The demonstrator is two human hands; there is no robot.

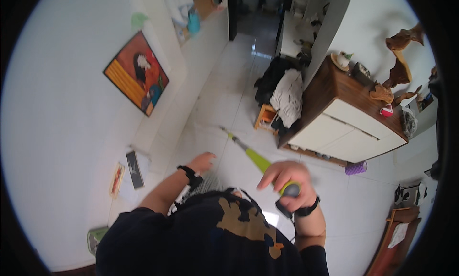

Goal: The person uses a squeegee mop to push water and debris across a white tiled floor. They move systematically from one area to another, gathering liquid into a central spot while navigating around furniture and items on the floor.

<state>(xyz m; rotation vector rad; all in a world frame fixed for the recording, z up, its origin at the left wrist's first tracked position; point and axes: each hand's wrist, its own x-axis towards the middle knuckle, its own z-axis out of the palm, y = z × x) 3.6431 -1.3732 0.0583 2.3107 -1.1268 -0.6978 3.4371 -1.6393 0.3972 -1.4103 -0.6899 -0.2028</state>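
Note:
My right hand [292,182] is wrapped around the top of a long green and grey pole [256,160], whose round grey-and-green end shows between the fingers. The pole slants away over the pale tiled floor [215,96] towards a thin dark section; whatever is at its far end is too faint to tell. My left hand [202,163] hangs apart from the pole, near my left leg, with its fingers partly curled and nothing seen in it. Black bands sit on both wrists.
A white-fronted wooden cabinet [344,129] stands at the right, holding carved wood pieces. Beside it a small wooden stool [263,123] bears grey and black cloth [288,95]. A purple foam roller [356,168] lies by the cabinet. A framed painting [123,75] hangs on the left wall.

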